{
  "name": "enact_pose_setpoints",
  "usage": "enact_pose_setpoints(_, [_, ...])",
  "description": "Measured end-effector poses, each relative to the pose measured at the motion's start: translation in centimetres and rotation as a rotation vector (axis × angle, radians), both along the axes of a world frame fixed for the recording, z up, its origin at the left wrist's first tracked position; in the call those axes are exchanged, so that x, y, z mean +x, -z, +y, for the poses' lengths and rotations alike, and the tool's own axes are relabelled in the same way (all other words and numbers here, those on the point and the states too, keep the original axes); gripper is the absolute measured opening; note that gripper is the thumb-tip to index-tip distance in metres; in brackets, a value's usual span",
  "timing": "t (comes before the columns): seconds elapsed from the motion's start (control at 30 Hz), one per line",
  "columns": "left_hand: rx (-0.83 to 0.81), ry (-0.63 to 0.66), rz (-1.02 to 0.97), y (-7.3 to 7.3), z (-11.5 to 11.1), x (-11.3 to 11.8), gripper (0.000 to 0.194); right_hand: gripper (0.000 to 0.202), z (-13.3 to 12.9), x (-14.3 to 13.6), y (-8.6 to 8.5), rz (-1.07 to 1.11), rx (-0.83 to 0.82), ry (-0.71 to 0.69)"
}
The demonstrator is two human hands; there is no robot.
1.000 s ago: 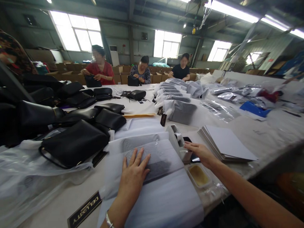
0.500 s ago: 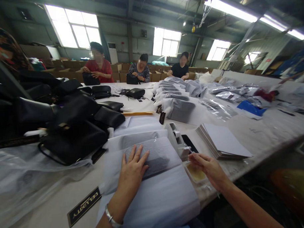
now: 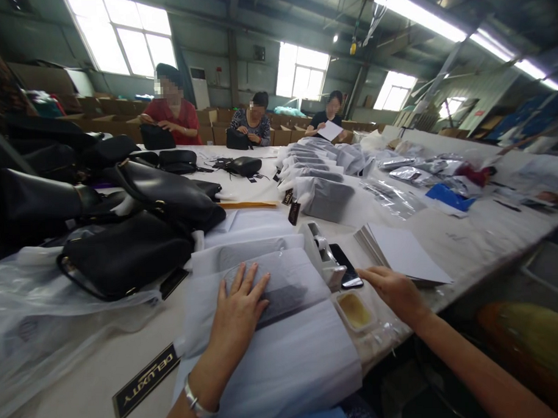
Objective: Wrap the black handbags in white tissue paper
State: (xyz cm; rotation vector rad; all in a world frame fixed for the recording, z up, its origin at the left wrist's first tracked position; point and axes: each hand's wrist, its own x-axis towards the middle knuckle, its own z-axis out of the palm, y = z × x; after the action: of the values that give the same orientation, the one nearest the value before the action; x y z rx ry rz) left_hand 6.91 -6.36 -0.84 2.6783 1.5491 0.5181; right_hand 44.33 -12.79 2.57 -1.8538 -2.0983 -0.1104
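My left hand (image 3: 240, 305) lies with spread fingers on a dark item wrapped in white tissue paper (image 3: 281, 282). More tissue (image 3: 306, 354) extends toward the table's front edge. To the right, my right hand (image 3: 394, 290) is closed, its fingertips by the end of a black phone (image 3: 345, 267); what it holds, if anything, is hidden. A tape dispenser (image 3: 319, 253) stands left of the phone. Just below it sits a small tray with a yellowish sponge (image 3: 354, 310). Beyond the right hand rests a stack of grey-white boards (image 3: 408, 250).
Black handbags (image 3: 129, 254) crowd the left side. Wrapped bags (image 3: 324, 195) stand in a row toward the back. A black label card (image 3: 145, 381) lies front left. Silver packets and a blue bag (image 3: 450, 197) are at right. Three people sit across the table.
My right hand has moved from above the sponge tray to the right, toward the boards. A person across now holds a white sheet. A black bag at left has shifted. My left hand stays put.
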Motion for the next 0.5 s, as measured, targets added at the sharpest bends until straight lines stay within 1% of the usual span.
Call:
enact_pose_setpoints(0.1, [-0.035,0.014,-0.055,-0.2,0.4,-0.3,0.057,0.038,0.3,-1.0,-3.2,-0.088,0.019,-0.196])
enact_pose_setpoints(0.17, [-0.060,0.025,-0.131,-0.4,0.8,-0.8,0.059,0.037,1.2,-2.4,-5.1,-0.071,0.006,-0.305])
enact_pose_setpoints(0.23, [-0.080,0.029,-0.231,-0.7,1.2,-1.4,0.056,0.034,2.7,-4.3,-6.5,-0.038,-0.019,-0.405])
enact_pose_setpoints(0.33, [-0.120,-0.018,-0.353,-1.0,1.8,-2.5,0.051,0.033,5.4,-7.6,-7.4,-0.033,-0.040,-0.567])
enact_pose_setpoints(0.43, [-0.168,-0.112,-0.372,-1.3,2.4,-3.7,0.052,0.039,8.5,-11.5,-7.2,-0.065,-0.040,-0.716])
enact_pose_setpoints(0.5, [-0.189,-0.146,-0.368,-1.3,2.9,-4.4,0.054,0.045,10.5,-14.1,-7.1,-0.065,-0.066,-0.805])
